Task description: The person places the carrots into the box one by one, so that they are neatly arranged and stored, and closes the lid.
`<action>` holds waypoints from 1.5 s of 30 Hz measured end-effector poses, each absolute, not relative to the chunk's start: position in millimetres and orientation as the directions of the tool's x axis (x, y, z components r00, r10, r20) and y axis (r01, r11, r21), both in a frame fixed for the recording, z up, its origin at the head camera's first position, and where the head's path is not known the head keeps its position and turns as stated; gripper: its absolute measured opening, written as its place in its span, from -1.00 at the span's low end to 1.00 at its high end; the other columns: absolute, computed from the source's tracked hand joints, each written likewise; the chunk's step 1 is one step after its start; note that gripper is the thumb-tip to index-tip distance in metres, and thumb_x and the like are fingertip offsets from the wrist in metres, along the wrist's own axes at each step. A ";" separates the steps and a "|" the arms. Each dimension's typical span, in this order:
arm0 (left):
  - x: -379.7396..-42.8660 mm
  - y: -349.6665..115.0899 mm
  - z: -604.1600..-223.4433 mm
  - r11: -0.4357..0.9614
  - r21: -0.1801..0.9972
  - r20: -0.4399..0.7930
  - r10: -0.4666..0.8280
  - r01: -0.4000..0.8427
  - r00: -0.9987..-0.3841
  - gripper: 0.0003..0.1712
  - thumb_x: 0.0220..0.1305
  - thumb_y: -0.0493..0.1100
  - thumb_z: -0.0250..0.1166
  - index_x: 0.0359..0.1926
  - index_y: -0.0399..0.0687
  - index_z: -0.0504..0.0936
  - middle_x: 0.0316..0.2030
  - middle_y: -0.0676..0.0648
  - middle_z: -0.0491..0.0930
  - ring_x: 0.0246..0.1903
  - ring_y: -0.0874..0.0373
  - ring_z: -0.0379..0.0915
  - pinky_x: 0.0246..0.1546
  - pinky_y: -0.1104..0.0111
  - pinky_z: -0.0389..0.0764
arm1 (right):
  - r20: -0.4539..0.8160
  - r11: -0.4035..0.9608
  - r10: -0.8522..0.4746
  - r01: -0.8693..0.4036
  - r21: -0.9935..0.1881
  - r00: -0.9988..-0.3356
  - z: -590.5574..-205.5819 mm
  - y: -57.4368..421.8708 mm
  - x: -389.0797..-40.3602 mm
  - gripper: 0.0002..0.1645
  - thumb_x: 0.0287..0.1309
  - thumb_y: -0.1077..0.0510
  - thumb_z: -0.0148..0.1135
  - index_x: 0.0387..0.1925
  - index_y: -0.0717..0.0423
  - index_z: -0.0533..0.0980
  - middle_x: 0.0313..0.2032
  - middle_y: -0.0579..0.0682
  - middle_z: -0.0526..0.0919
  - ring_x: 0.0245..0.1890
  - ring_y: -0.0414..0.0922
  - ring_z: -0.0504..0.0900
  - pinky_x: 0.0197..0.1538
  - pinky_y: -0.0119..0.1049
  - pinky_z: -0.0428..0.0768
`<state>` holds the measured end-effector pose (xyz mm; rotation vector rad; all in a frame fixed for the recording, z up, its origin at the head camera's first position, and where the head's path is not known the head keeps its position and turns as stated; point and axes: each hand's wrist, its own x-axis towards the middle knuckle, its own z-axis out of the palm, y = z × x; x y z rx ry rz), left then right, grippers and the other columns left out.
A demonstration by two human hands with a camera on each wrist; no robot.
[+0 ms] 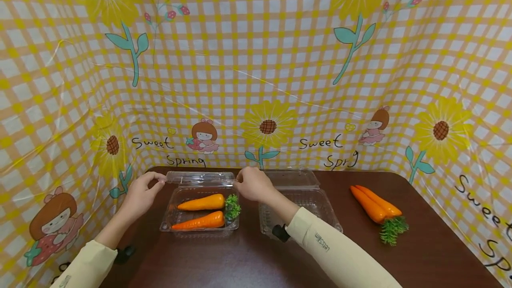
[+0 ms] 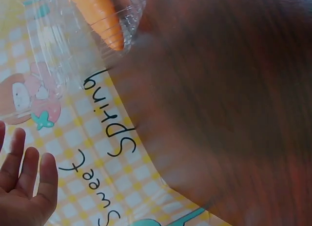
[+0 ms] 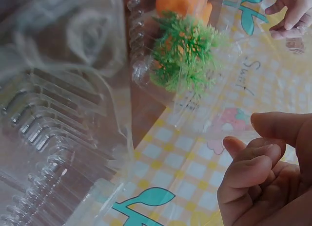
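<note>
A clear plastic clamshell container (image 1: 165,217) stands open at the left of the table, its lid (image 1: 200,178) raised along the back. Two orange carrots (image 1: 202,202) with green tops (image 1: 233,206) lie inside, tips to the left. At the lid's left corner, my left hand (image 1: 142,192) pinches the edge between thumb and forefinger; several of its other fingers (image 2: 47,179) extend loosely in the left wrist view. My right hand (image 1: 256,184) pinches the lid's right corner, and the right wrist view shows its thumb (image 3: 278,126) close to the forefinger.
A second clear clamshell (image 1: 330,210) lies open beside the first, partly behind my right forearm. Further right, two more carrots (image 1: 372,203) with green leaves (image 1: 392,230) rest on the dark brown table (image 1: 224,261). A checked, sunflower-printed cloth (image 1: 256,57) surrounds the table's back and sides.
</note>
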<state>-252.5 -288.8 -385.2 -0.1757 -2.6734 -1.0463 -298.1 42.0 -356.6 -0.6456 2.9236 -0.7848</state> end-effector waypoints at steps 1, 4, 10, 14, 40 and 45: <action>-250.0 -289.4 -386.0 0.735 0.643 0.293 0.022 0.214 -0.956 -0.64 0.57 -0.02 0.08 0.11 -0.16 0.61 0.10 -0.23 0.59 0.13 -0.22 0.45 -0.04 -0.08 0.53 | 0.061 0.784 -0.409 -0.385 -0.487 -0.910 -357.2 42.7 -296.0 -0.75 0.39 0.05 0.21 -0.20 0.09 0.73 -0.42 -0.06 0.71 -0.63 -0.20 0.54 -0.50 -0.29 0.49; -242.6 -290.7 -388.8 0.737 0.634 0.308 0.040 0.237 -0.951 -0.65 0.55 -0.01 0.11 0.09 -0.14 0.62 0.11 -0.21 0.58 0.17 -0.21 0.40 -0.01 -0.10 0.50 | 0.058 0.785 -0.424 -0.399 -0.475 -0.904 -359.7 45.0 -290.3 -0.70 0.38 0.05 0.23 -0.02 0.12 0.70 -0.16 0.04 0.77 -0.43 -0.11 0.69 -0.34 -0.19 0.63; -230.7 -294.1 -397.3 0.752 0.603 0.322 0.077 0.267 -0.944 -0.71 0.50 -0.03 0.18 0.06 -0.07 0.64 0.09 -0.14 0.58 0.15 -0.16 0.41 -0.06 -0.03 0.51 | 0.069 0.766 -0.465 -0.441 -0.468 -0.882 -364.6 49.9 -280.0 -0.65 0.36 0.12 0.25 0.10 0.16 0.64 0.00 0.12 0.73 -0.37 -0.06 0.70 -0.25 -0.14 0.63; -224.7 -296.4 -404.1 0.760 0.586 0.321 0.103 0.282 -0.942 -0.75 0.47 -0.06 0.23 0.05 -0.03 0.64 0.08 -0.11 0.58 0.16 -0.14 0.39 -0.05 0.00 0.49 | 0.050 0.747 -0.502 -0.462 -0.479 -0.864 -368.2 53.8 -275.8 -0.63 0.34 0.14 0.27 0.13 0.17 0.62 -0.30 0.03 0.73 -0.61 -0.15 0.53 -0.43 -0.26 0.47; -200.0 -292.0 -430.3 0.786 0.599 0.191 0.045 0.153 -0.981 -0.82 0.38 0.00 0.31 -0.09 0.08 0.70 0.10 -0.12 0.61 0.20 -0.25 0.43 -0.01 -0.09 0.52 | 0.068 0.740 -0.483 -0.449 -0.500 -0.873 -392.9 62.8 -253.8 -0.78 0.15 0.03 0.45 -0.31 0.11 0.71 -0.51 -0.12 0.65 -0.64 -0.24 0.48 -0.51 -0.32 0.45; -202.5 -293.2 -431.5 0.771 0.637 0.001 -0.004 -0.002 -1.000 -0.59 0.36 0.19 0.28 -0.13 -0.04 0.73 0.06 -0.14 0.64 0.16 -0.25 0.49 0.00 -0.09 0.54 | 0.003 0.736 -0.492 -0.417 -0.533 -0.871 -393.7 59.9 -253.5 -0.36 0.20 0.00 0.40 -0.89 -0.05 0.32 -0.83 -0.23 0.13 -0.82 -0.27 0.04 -0.64 -0.38 0.04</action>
